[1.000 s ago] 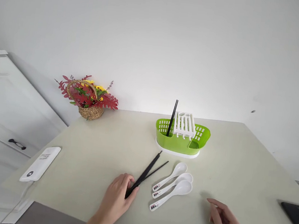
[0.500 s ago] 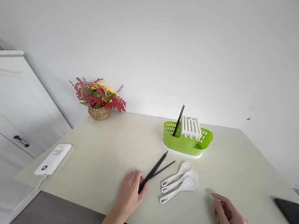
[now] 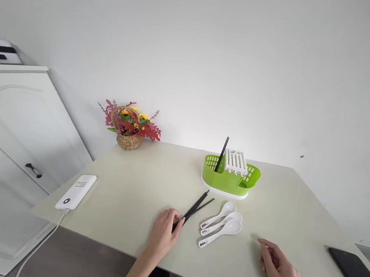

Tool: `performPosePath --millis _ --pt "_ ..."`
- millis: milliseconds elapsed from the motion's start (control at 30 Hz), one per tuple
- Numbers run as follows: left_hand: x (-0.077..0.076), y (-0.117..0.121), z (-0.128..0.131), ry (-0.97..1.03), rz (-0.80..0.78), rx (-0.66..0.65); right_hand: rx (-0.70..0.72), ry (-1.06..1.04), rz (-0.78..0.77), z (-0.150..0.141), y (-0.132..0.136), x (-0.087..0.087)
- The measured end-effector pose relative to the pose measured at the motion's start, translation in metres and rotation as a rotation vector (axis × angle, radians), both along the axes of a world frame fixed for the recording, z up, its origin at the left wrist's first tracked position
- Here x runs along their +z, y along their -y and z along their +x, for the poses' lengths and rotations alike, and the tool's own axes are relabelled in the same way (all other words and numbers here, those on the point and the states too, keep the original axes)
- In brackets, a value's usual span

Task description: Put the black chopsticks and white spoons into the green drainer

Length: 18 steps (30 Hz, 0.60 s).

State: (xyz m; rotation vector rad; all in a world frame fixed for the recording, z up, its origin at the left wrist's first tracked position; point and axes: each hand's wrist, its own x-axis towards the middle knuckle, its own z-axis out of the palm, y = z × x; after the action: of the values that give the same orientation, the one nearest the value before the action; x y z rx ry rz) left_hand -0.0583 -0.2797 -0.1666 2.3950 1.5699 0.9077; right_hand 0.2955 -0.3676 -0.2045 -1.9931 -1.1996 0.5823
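Note:
Black chopsticks lie at a slant on the table, and my left hand is closed around their near ends. Their far ends spread apart and point toward the green basket. Just right of them are three white spoons, side by side with bowls to the upper right. My right hand rests on the table right of the spoons, fingers loosely curled, thumb and forefinger apart, holding nothing. Behind the spoons stands a green cutlery basket with a white slotted rack; more black chopsticks lean upright in its left compartment.
At the back left of the table is a wicker basket of artificial flowers. A white power bank with a cable lies near the left edge, a black phone at the right. A white cabinet adjoins the table's left side.
The camera view has shifted slightly, so most things sit a little differently in the picture. The held chopsticks' far ends are somewhat closer together. Both hands stay in about the same places.

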Motion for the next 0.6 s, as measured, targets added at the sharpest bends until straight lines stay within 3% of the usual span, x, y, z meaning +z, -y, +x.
performPosePath --millis 267,600 --pt "-0.0093 -0.0011 -0.0051 0.055 0.018 0.053 0.008 -0.002 0.023 0.0002 0.0004 -0.0027" --pt "-0.0069 -0.0047 -0.0082 0.0 0.085 0.103 -0.038 -0.013 -0.024 0.0011 -0.0017 -0.0037"
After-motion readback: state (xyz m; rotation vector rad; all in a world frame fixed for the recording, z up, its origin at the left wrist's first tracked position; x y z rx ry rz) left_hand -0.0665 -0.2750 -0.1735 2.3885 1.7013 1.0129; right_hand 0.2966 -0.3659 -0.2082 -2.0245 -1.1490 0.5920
